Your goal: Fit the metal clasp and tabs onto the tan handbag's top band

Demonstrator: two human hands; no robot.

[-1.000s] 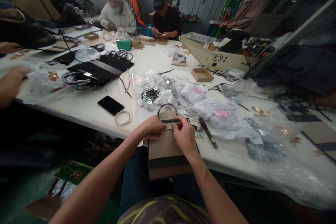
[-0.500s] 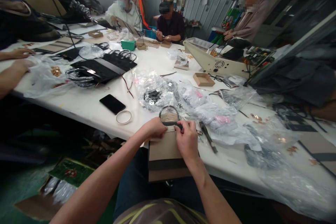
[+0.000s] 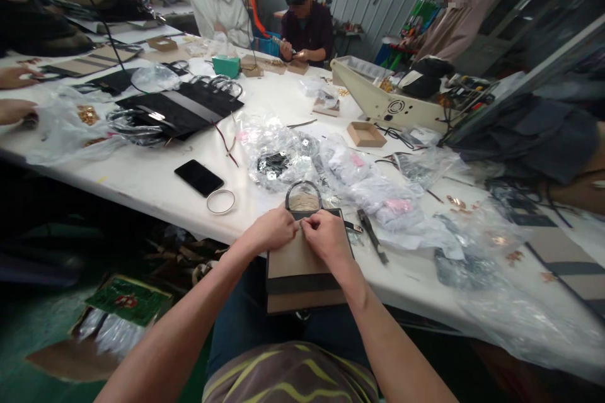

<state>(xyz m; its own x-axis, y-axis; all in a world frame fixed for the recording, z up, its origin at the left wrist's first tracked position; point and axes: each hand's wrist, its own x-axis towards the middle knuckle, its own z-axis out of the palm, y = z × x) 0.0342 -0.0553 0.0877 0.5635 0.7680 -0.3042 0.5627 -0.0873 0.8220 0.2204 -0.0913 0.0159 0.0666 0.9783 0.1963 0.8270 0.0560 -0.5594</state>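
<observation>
A tan handbag (image 3: 302, 259) with a dark band rests against the table's front edge, over my lap. Its dark looped handle (image 3: 303, 185) stands up at the far side. My left hand (image 3: 276, 228) is closed at the bag's upper edge, fingers curled on it. Close beside it, my right hand (image 3: 326, 236) pinches at the same spot, thumb and fingertips together; what lies between them is too small to make out. A dark strap end with a metal piece (image 3: 354, 227) sticks out to the right of the bag.
Beyond the bag lie clear plastic bags of metal parts (image 3: 278, 160) and white wrapped pieces (image 3: 378, 192). A black phone (image 3: 199, 177), a tape ring (image 3: 220, 201) and a dark flat tool (image 3: 372, 236) are nearby. Black bags (image 3: 182, 107) lie left. Co-workers are around the table.
My right hand has moved left, closer to my left hand, and no longer covers the bag's upper right corner. The dark strap that was by its fingers now shows less.
</observation>
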